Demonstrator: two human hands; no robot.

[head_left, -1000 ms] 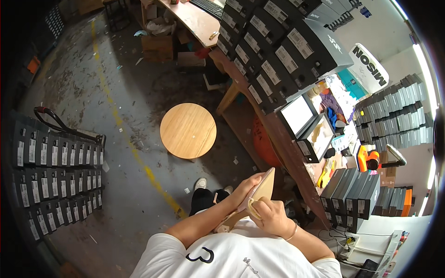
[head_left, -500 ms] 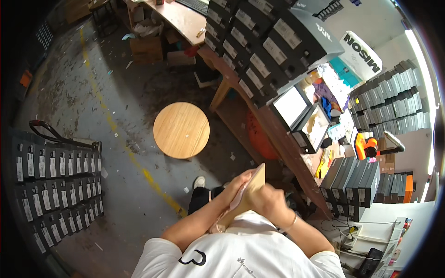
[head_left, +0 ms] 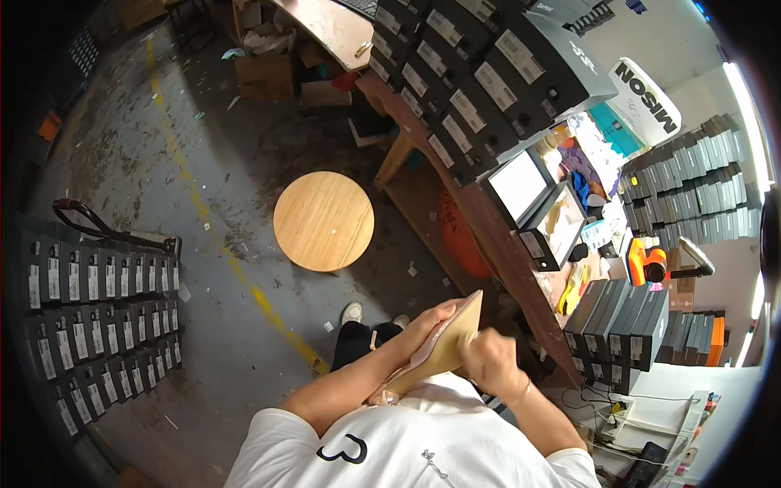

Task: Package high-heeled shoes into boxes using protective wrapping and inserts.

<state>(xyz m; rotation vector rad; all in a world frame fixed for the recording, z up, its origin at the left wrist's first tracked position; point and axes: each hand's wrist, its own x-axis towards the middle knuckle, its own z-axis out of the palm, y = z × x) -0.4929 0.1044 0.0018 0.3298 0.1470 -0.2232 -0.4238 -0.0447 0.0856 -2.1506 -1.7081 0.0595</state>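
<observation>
In front of my chest is a flat tan board (head_left: 446, 346) with a pale pinkish layer along its left side. It is tilted, one corner pointing up and away from me. My left hand (head_left: 427, 327) grips it from the left, fingers along its far edge. On the other side, my right hand (head_left: 493, 362) is held close against the tan face with its fingers curled in. Motion smears those fingertips, and whatever they may hold is too blurred to make out. The lower end of the board reaches down to my white shirt.
A round wooden stool (head_left: 324, 221) stands ahead. To my right, a long workbench (head_left: 521, 285) carries stacked dark boxes (head_left: 464, 89), an open shoe box (head_left: 553, 226) and an orange tool (head_left: 647, 262). Many boxes (head_left: 106, 317) are piled on a trolley at left.
The board and both hands have shifted slightly to the right, and more of the tan face shows. My right hand has moved a little along it. The view has shifted slightly too.
</observation>
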